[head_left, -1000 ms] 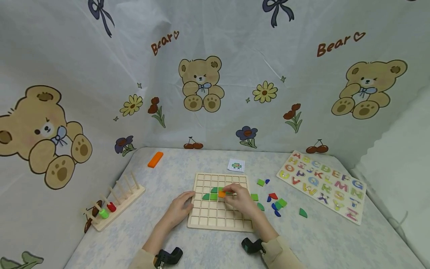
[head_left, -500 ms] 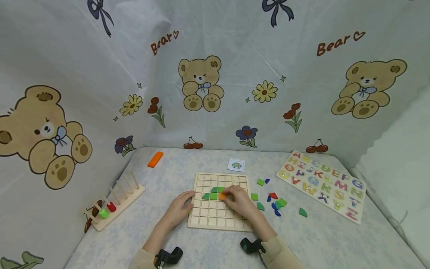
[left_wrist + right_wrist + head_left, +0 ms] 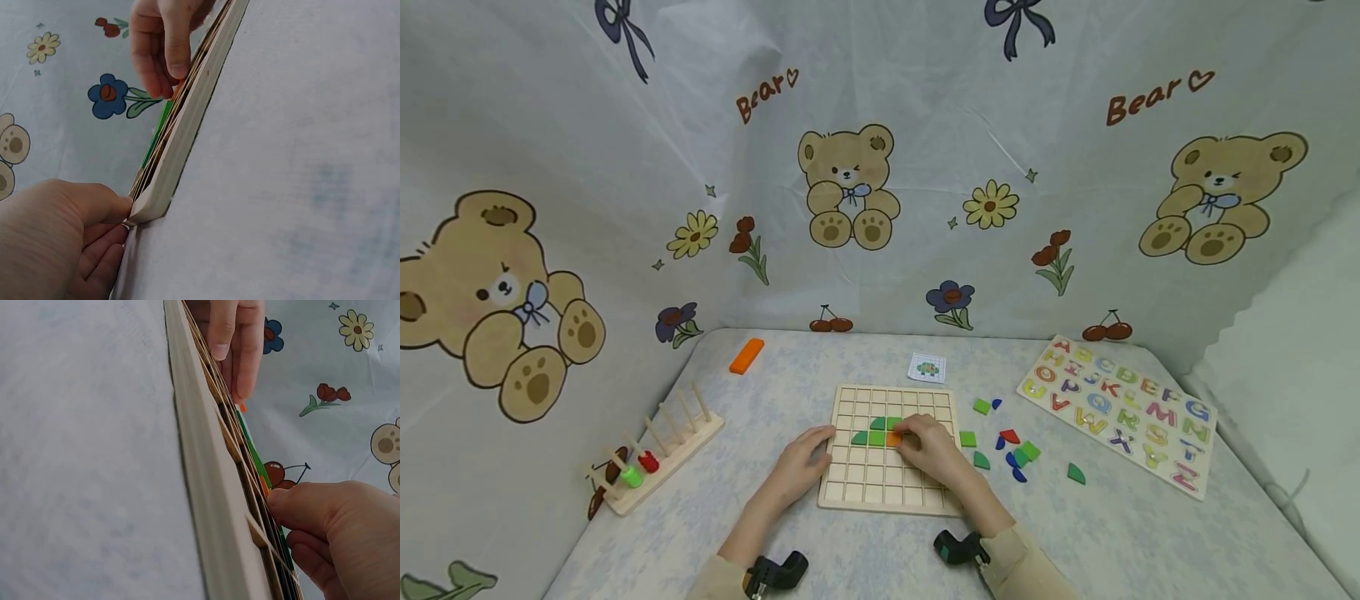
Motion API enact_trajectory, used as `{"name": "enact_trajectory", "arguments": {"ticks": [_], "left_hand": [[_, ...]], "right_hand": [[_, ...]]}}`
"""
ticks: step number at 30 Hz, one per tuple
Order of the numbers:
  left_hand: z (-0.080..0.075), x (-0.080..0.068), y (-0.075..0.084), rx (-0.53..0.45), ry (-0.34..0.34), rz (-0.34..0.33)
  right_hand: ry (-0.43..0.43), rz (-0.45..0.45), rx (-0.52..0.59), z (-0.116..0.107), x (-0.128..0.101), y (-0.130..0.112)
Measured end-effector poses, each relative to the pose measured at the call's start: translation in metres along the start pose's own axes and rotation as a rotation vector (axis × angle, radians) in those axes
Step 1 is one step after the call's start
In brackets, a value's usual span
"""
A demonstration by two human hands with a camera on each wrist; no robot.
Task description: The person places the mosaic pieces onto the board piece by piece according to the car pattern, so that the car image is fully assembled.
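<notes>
A wooden grid board (image 3: 870,492) lies flat on the table between both hands. My left hand (image 3: 801,465) grips its left edge, thumb at the rim and fingers curled beside it in the left wrist view. With thumb and fingertips, my right hand (image 3: 935,450) pinches an orange square (image 3: 892,439) at a cell in the board's middle. Left of that square lie green squares (image 3: 877,439) and a green quarter-circle (image 3: 860,438). Another green quarter-circle (image 3: 878,423) and a green square (image 3: 893,422) sit in the row behind. The right fingers cover the cells further right.
Loose green, blue and red pieces (image 3: 1011,437) lie right of the board. A small picture card (image 3: 928,368) is behind it. An alphabet board (image 3: 1120,412) stands at the right, a peg rack (image 3: 670,462) with rings at the left, an orange block (image 3: 747,356) at the back left.
The orange square has come down slightly toward the front and lines up with the green squares' row. My right hand has shifted slightly with it; the left hand stays at the board's edge.
</notes>
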State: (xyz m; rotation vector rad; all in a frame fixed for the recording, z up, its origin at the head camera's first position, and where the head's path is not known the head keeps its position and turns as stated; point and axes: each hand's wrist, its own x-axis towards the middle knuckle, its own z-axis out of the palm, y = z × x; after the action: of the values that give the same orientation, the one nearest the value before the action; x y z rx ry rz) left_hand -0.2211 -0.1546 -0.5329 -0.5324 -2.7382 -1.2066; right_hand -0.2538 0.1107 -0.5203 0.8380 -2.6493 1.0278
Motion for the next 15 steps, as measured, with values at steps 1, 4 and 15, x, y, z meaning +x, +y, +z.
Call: {"name": "enact_trajectory", "arguments": {"ticks": [1, 4, 15], "left_hand": [[0.0, 0.0, 0.0, 0.001, -0.001, -0.002], [0.0, 0.0, 0.0, 0.001, 0.0, -0.003], [0.0, 0.001, 0.0, -0.005, 0.004, 0.017]], "right_hand": [[0.001, 0.003, 0.005, 0.0, 0.0, 0.0], [0.01, 0.033, 0.082, 0.0, 0.0, -0.001], [0.058, 0.129, 0.404, -0.039, 0.0, -0.03]]}}
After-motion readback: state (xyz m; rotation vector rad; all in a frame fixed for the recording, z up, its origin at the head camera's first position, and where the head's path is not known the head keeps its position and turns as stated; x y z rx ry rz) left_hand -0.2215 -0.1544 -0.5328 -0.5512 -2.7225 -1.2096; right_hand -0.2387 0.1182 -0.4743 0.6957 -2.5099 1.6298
